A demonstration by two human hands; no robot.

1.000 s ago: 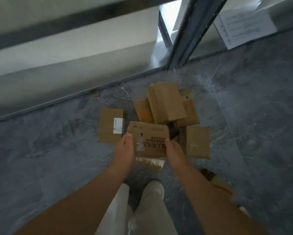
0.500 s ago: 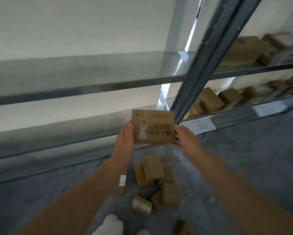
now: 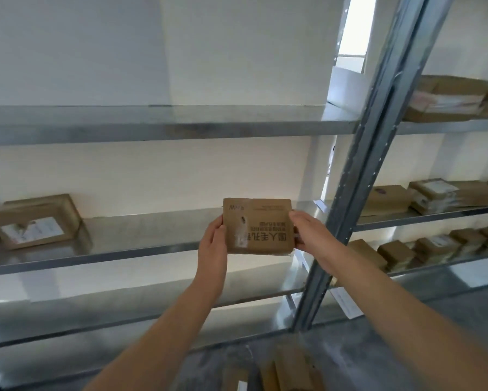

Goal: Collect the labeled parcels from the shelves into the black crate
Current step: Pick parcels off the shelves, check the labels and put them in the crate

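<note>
A flat brown cardboard parcel point(image 3: 258, 225) with upside-down printed text and a strip of clear tape hangs in front of the middle metal shelf point(image 3: 141, 252). My left hand point(image 3: 213, 245) grips its left edge and my right hand point(image 3: 307, 231) grips its right edge, thumbs on the near face. Another parcel with a white label point(image 3: 37, 221) lies on the same shelf at the far left. No black crate is in view.
A grey steel upright point(image 3: 358, 193) stands just right of my hands. Beyond it, shelves hold several brown parcels point(image 3: 434, 197). More parcels point(image 3: 288, 368) lie on the grey floor at the bottom. White paper sheets point(image 3: 345, 303) sit on the lowest shelf.
Both hands lifted the parcel from the pile on the floor up to the height of the middle shelf. The view swung up from the floor to the shelving.
</note>
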